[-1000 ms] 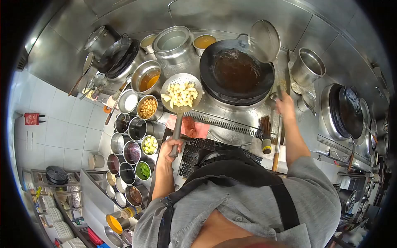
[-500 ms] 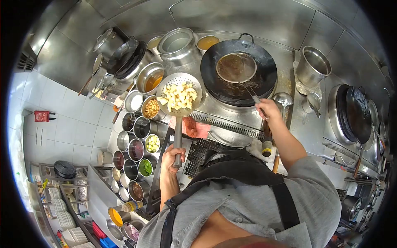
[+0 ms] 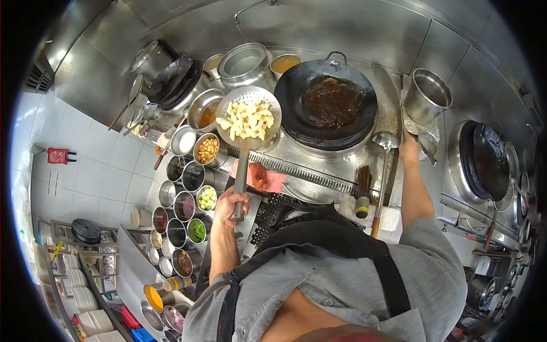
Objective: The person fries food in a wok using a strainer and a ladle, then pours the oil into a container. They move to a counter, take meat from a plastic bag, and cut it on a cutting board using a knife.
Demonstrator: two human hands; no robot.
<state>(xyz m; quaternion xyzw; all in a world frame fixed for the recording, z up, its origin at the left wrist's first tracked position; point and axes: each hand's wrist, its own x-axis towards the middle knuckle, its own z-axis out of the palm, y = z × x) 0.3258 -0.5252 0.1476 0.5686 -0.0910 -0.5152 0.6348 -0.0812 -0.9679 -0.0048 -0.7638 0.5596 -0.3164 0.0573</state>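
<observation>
My left hand [image 3: 232, 206] is wrapped round the handle of a perforated metal strainer [image 3: 248, 94], which holds pale yellow chunks [image 3: 246, 120]. The strainer hangs over the stove's edge, left of a black wok [image 3: 290, 102] with dark liquid [image 3: 333, 102] in it. My right hand [image 3: 409, 149] reaches to the right of the wok, near a tall metal pot [image 3: 428, 96] and a mesh skimmer [image 3: 427, 146]. Its fingers are mostly hidden, and what they hold cannot be made out. A ladle [image 3: 386, 140] lies between that hand and the wok.
Several metal tins with ingredients stand at the left, one with peanut-like pieces [image 3: 206, 150] and one with green vegetables [image 3: 196, 230]. A bristle brush [image 3: 362, 194] and a pink cloth [image 3: 276, 181] lie along the stove front. More woks [image 3: 494, 159] stand at the far right.
The round mesh skimmer has left the wok, and my right hand has moved right, beside the tall pot. The strainer of chunks stays nearly in place, and my left hand is slightly further left.
</observation>
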